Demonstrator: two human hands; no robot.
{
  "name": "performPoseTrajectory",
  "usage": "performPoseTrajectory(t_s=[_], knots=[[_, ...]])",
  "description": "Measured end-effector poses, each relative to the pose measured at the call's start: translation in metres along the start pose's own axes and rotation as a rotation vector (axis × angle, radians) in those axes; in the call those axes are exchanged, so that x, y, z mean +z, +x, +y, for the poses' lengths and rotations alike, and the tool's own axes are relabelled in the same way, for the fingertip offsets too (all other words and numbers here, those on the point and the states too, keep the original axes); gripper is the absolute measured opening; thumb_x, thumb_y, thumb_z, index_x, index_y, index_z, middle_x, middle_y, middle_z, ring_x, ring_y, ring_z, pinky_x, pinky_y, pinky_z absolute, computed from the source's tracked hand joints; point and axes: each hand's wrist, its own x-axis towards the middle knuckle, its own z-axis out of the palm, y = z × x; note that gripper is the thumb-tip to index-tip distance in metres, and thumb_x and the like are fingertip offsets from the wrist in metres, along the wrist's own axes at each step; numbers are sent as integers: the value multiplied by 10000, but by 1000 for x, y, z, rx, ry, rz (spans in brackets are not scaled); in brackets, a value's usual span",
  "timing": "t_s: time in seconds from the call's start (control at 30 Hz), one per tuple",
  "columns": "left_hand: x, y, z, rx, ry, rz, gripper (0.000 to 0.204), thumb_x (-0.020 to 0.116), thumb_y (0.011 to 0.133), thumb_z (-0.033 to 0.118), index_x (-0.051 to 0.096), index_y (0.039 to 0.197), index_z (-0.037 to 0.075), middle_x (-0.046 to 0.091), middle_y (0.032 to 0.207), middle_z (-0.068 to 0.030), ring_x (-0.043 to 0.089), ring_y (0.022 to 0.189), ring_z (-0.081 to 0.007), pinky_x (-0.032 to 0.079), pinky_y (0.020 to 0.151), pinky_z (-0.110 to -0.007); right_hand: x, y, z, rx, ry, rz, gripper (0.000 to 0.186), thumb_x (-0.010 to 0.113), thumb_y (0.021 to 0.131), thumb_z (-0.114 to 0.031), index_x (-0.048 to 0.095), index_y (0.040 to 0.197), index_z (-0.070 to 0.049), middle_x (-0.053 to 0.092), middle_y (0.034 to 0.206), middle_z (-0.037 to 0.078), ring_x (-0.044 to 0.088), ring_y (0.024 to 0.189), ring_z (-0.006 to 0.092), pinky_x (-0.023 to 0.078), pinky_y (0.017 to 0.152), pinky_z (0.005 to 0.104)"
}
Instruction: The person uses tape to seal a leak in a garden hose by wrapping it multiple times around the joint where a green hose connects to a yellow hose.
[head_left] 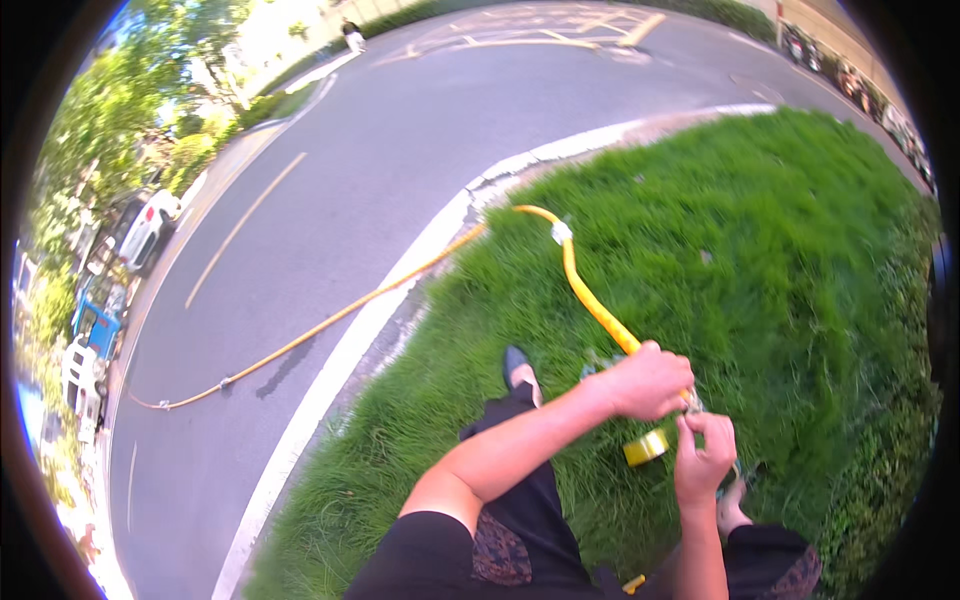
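My left hand [650,382] is wrapped round a yellow hose [594,305] near its end, over the grass. Just past that fist, a small shiny piece [692,400] shows at the hose end; whether it is a fitting or clear film I cannot tell. Close below, my right hand [703,460] is closed in a pinch next to this piece, and what lies between its fingertips is too small to name. A roll of yellow tape [646,447] is beside the right hand, above or on the grass. Whitish wrapping [561,233] circles the hose farther along.
The hose crosses the pale kerb [440,232] onto the grey road [330,220]. Grass [720,250] surrounds my feet, with a hedge [885,490] at right. Parked vehicles [150,230] line the far left, and a person [353,37] is far off. A small yellow object [634,584] shows near my legs.
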Motion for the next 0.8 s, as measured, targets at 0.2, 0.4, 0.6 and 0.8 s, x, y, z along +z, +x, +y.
performPoseTrajectory(t_s=[0.2,0.4,0.6,0.8], knots=[[2,-19,1,-96,40,-20,203,566,784,242,630,838,57,592,825,-90,602,834,-274,417,674,-413,26,-11,-1,-163,-74,20,178,705,647,38,603,752,-63,632,791,67,580,743,256,432,711,361],[11,-14,-1,-145,8,-5,231,555,805,272,629,853,59,597,848,-86,598,850,-271,405,693,-406,22,-8,8,-192,-119,7,154,686,653,21,611,749,-72,599,791,39,543,774,253,410,730,367],[25,-15,-3,-140,18,72,210,531,805,264,608,774,70,591,813,-85,596,831,-277,392,678,-429,32,-13,16,-198,-261,15,136,705,663,-38,629,752,-107,497,691,23,498,703,233,361,670,359],[17,-11,-1,-138,-78,47,206,574,739,265,623,792,72,592,819,-80,587,842,-264,378,696,-403,24,-18,12,-140,-365,-116,127,629,765,-81,649,889,-98,503,738,53,501,743,250,351,689,370]])
